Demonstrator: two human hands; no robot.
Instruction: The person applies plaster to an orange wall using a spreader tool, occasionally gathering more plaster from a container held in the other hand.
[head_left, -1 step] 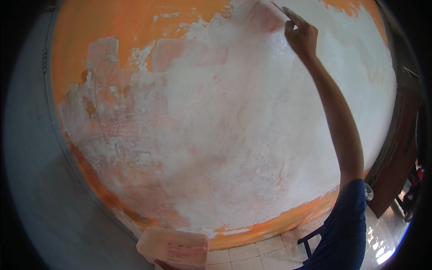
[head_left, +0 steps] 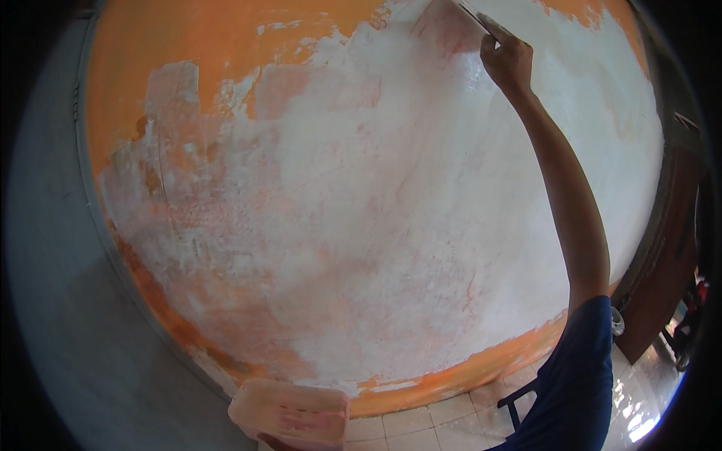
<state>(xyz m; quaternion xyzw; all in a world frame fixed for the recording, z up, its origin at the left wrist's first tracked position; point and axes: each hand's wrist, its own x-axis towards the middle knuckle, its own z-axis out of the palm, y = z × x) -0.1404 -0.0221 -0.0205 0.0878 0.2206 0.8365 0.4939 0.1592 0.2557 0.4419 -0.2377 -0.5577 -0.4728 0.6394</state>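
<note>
My right hand (head_left: 511, 64) is raised at the upper right, closed around a flat-bladed trowel (head_left: 475, 18). Its thin blade shows nearly edge-on, close to the wall, and part of it is cut off by the top of the picture. White putty with pinkish patches covers much of the orange wall (head_left: 218, 30). Low in the view is a pale pink plastic tub (head_left: 252, 395) with some putty smeared inside. A bit of my left hand (head_left: 274, 443) shows at the tub's near side, gripping it; most of that hand is hidden below the picture.
A grey wall (head_left: 45, 225) meets the orange one at a corner on the left. Light floor tiles (head_left: 410, 422) run along the wall's foot, with a dark blue stool-like frame (head_left: 519, 402) beside my sleeve. On the far right stands a brown panel (head_left: 665, 248).
My right hand and the trowel have shifted slightly to the right. The tub stays in place.
</note>
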